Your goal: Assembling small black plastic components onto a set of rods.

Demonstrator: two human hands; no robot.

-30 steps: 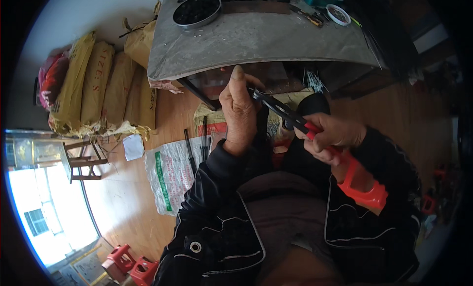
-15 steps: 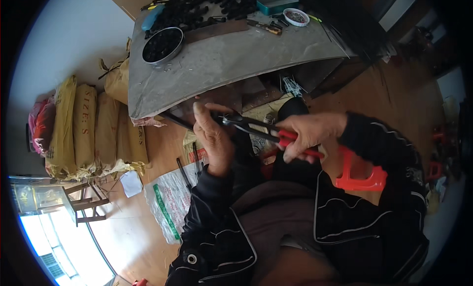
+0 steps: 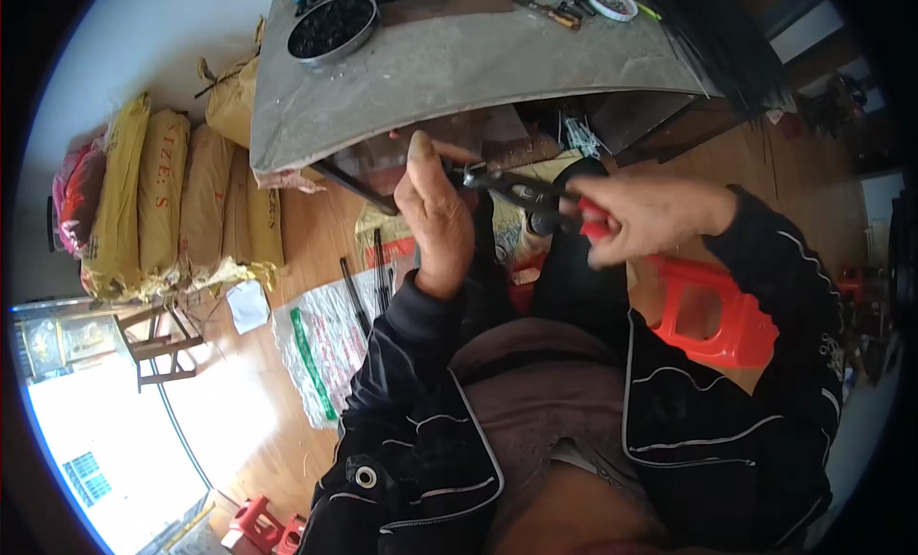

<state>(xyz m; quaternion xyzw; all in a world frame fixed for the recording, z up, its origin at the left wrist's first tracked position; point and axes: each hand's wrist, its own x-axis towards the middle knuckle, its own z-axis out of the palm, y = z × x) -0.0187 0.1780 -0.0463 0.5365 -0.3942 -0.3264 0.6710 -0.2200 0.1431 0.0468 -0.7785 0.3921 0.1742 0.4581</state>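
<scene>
My right hand point(image 3: 650, 214) is wrapped round the red handles of black-headed pliers point(image 3: 521, 190). The jaws reach left toward my left hand point(image 3: 432, 206), over my lap and just in front of the table edge. My left hand is closed, its thumb pointing up and its forefinger stretched along the jaws. Something small and dark sits by its fingers at the jaws, too dark and hidden to name. Motion smears the right hand and the handles a little.
Ahead stands a grey-topped table point(image 3: 535, 58) with a metal bowl of black pieces point(image 3: 333, 29) and a small white dish point(image 3: 611, 2). Stuffed yellow sacks point(image 3: 163, 192) line the left wall. A red plastic stool point(image 3: 712, 311) stands at my right; a white sack point(image 3: 320, 349) lies on the floor.
The view has tilted, so the table sits higher in it. Both hands stay at the pliers; my right hand has shifted slightly right and turned, its fingers now blurred.
</scene>
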